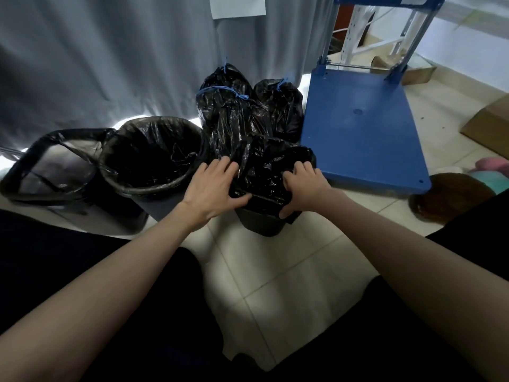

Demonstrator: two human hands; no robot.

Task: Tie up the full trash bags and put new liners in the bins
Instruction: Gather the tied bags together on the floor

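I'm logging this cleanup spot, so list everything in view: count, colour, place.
tied trash bags: two, black with blue ties, against the curtain
small bin: one, black, centre floor, liner half fitted
liner: one, black, draped over the small bin
round bin: one, black, lined, left of centre
square bin: one, grey, lined, far left
platform cart: one, blue, right
curtain: one, grey, behind
cardboard box: one, brown, right edge
left hand: presses liner's left side
right hand: grips liner at the rim

My left hand [213, 186]: fingers spread on the black liner [264, 172], thumb at the small bin's [260, 221] rim.
My right hand [303, 188]: gripping the liner over the rim.
Behind: two tied bags [225, 106].
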